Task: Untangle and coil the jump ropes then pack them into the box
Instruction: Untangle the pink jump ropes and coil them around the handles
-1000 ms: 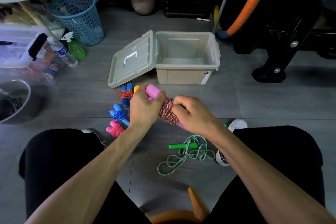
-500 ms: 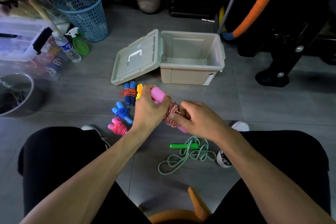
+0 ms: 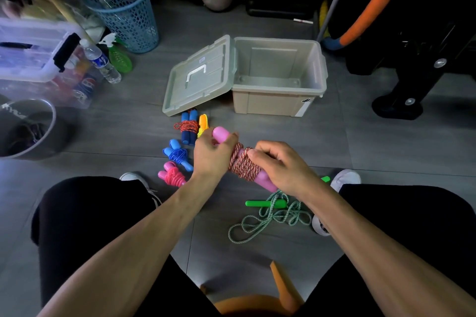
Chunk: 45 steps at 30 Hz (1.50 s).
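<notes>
while the left hand [image 3: 215, 154] grips the upper end of the pink-handled jump rope [image 3: 242, 163], the right hand [image 3: 280, 166] pinches its red-and-white braided cord, wound in tight turns around the smooth rounded plastic handles. beyond it on the grey tile floor the beige plastic box [image 3: 279, 77] stands open, its ribbed lid [image 3: 198, 76] leaning against it; the label on its corner is unreadable. a loose green twisted rope [image 3: 270, 219] lies near the right foot.

Grey tiled floor [image 3: 128, 121], blue mesh basket [image 3: 123, 10], dim clutter
</notes>
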Available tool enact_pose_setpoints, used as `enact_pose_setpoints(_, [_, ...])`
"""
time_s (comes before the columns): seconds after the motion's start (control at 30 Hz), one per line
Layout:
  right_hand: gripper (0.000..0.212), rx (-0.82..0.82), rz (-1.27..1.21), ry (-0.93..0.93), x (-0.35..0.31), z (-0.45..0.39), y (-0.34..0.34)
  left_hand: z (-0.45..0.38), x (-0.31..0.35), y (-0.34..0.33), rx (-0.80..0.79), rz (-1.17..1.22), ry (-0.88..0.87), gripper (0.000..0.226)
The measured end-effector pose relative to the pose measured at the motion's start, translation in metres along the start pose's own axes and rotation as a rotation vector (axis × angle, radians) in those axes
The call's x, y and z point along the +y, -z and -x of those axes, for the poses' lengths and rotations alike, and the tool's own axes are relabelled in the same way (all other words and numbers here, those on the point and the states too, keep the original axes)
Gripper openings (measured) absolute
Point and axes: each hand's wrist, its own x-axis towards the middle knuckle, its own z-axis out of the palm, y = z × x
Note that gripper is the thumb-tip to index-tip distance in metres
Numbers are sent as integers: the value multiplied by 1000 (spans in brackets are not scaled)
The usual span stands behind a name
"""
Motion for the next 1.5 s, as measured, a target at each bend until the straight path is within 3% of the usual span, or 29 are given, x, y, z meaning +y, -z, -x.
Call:
enact_pose_setpoints(0.1, [39,39,-4,-54,13,-5,1,-5,-4,0,-13,5,31,35])
enact_pose_setpoints(0.23, [33,116,241,-46,35,-14,7,-9,1,7,5,71,15,28])
enact_pose_setpoints(0.37, [51,0,217,-93,36,-16,4,-5,3,6,64,130,23,36])
enact_pose_setpoints(0.47, [54,27,276,-39,34,-18,-3,-3,-3,5,143,127,8,31])
enact_pose_setpoints(0.57, [59,51,242,-38,35,-17,-8,-4,-5,8,168,88,-58,33])
enact_pose_setpoints(0.7, [49,62,116,-68,33,-14,-9,0,-5,11,157,108,-128,31])
enact_pose_setpoints(0.8, [48,-24,15,-157,33,-15,-4,0,-6,12,114,71,-139,31])
enact_pose_setpoints(0.93, [49,-171,1,-304,35,-26,-4,-9,-6,12,25,9,29,32])
enact_pose_setpoints(1.17, [35,-245,326,-271,48,-49,-13,-27,-22,22,-140,14,212,31])
enact_pose_setpoints(1.3, [35,-194,321,-467,69,-75,-14,-64,-48,22,-194,-124,392,29])
enact_pose_setpoints(1.43, [43,19,40,-680,115,-113,-29,-107,-72,37,-183,-255,480,21])
enact_pose_setpoints(1.5, [44,41,-27,-715,136,-133,-39,-124,-88,42,-165,-264,486,21])
